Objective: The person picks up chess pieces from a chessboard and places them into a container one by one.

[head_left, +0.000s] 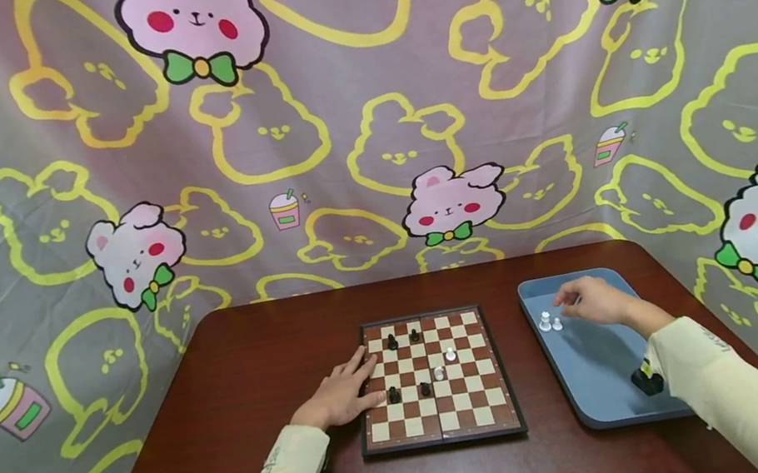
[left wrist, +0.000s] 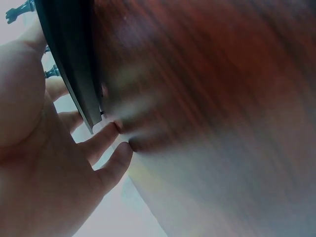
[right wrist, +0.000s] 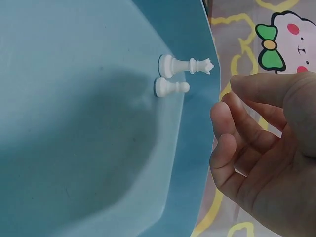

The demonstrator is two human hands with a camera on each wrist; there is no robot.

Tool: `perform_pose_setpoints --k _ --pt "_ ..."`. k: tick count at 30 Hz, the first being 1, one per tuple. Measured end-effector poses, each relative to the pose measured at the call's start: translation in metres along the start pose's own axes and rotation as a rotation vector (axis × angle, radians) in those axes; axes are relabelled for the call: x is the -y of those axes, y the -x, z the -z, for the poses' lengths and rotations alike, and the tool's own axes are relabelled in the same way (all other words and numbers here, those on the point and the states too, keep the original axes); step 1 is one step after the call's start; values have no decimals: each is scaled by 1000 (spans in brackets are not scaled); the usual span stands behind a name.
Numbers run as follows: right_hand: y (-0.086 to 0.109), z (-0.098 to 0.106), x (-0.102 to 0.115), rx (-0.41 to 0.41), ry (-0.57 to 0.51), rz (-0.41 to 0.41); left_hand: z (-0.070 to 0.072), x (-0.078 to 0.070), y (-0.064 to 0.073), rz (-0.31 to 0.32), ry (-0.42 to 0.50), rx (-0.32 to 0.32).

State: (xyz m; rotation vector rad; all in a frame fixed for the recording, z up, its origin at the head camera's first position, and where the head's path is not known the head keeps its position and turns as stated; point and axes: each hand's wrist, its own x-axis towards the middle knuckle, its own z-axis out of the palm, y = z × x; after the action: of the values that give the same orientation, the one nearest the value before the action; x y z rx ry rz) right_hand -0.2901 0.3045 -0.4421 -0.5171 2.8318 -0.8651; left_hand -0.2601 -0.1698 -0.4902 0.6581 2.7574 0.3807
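My left hand (head_left: pixel 334 396) rests at the left edge of a brown-and-cream chessboard (head_left: pixel 477 418), its fingers spread on the rim. In the left wrist view, some of its fingertips reach down to the table beside the board's dark side. Several black chess pieces (head_left: pixel 394 395) stand on the board, along with a white pawn (head_left: pixel 450 354) and a white knight (head_left: pixel 439 374). Over the blue tray (head_left: pixel 597 392) hovers my right hand (head_left: pixel 598 301), fingers loosely bent, nothing between them. Close by, a white queen (right wrist: pixel 185 65) and a white pawn (right wrist: pixel 170 87) stand in the tray, apart from the fingers.
The dark wooden table (head_left: pixel 253 343) carries the board in its middle and the tray on the right. A patterned cloth (head_left: pixel 341 108) hangs behind the table and along both sides. A black wrist device (head_left: pixel 648 380) sits under my right wrist, above the tray.
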Motion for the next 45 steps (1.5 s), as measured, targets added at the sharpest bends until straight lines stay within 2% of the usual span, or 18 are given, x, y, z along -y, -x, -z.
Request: perform_pose_setpoints --k 7,17,21,30,45 --pt "-4 -1 9 -7 23 1 2 1 0 1 2 -1" --pt "-14 -9 46 30 0 49 1 -1 0 2 5 -4" --pt "-19 -17 59 56 -25 36 0 0 0 8 1 -2" --pt "-31 -37 81 83 -14 93 -1 -2 0 6 10 1" --pt "-39 -71 108 76 23 154 0 -2 0 9 -1 -4"
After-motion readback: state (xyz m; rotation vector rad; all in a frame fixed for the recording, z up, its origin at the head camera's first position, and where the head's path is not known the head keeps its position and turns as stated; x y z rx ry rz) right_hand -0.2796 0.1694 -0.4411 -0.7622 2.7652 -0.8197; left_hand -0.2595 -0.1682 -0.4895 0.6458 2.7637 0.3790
